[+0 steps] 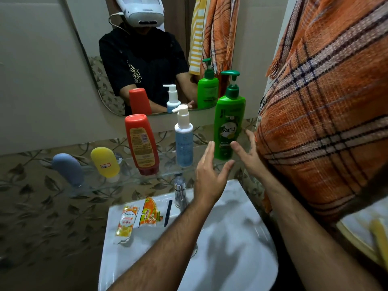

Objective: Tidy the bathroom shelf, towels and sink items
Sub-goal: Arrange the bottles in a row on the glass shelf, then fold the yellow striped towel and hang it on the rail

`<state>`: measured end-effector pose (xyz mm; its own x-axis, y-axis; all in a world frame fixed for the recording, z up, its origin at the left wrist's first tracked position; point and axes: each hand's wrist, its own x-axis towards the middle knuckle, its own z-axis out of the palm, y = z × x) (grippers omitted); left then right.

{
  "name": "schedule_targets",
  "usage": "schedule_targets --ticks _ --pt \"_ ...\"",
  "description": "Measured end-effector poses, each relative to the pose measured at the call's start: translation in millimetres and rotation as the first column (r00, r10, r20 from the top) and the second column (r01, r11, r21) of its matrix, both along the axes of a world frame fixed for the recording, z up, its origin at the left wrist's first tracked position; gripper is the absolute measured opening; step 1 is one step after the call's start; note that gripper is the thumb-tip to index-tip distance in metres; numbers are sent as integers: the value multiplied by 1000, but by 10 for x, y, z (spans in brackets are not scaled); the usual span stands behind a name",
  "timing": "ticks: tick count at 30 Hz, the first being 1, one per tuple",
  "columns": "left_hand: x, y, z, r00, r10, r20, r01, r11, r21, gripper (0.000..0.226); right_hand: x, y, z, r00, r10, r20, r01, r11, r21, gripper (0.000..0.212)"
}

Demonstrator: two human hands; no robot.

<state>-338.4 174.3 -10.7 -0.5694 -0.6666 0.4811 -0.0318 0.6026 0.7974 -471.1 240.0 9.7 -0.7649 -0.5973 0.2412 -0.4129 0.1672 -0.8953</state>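
Observation:
On the glass shelf (134, 177) stand a grey-blue tube (68, 170), a yellow tube (105, 161), a red bottle (141, 143), a pale blue pump bottle (184, 141) and a green Vatika pump bottle (228, 124). My left hand (210, 175) is open just in front of the green bottle, fingers spread. My right hand (248, 152) is open too, right of the bottle's base, beside the orange checked towel (319, 114). Neither hand holds anything. Two sachets (127, 222) (150, 214) and a black comb (168, 213) lie on the sink rim.
A white sink (231, 238) with a chrome tap (180, 192) sits under the shelf. The mirror (136, 59) above reflects the person and bottles. A yellow striped towel (365, 232) hangs low at the right. Leaf-patterned tiles cover the wall.

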Motion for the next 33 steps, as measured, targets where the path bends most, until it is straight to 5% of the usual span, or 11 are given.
schedule_targets --ticks 8,15,23,33 --pt "639 -131 -440 957 -109 268 155 976 -155 87 583 297 -408 981 30 -189 9 979 205 115" --pt "1315 -617 -717 841 -181 510 365 885 -289 95 1375 399 -794 946 -1 -323 174 845 506 127" --pt "1766 -819 -389 819 -246 518 515 714 -475 102 2156 602 -495 867 -169 -470 435 717 545 96" --pt "1700 -99 373 817 -383 431 575 597 -560 102 2754 1452 684 659 -326 -678 714 553 429 123"
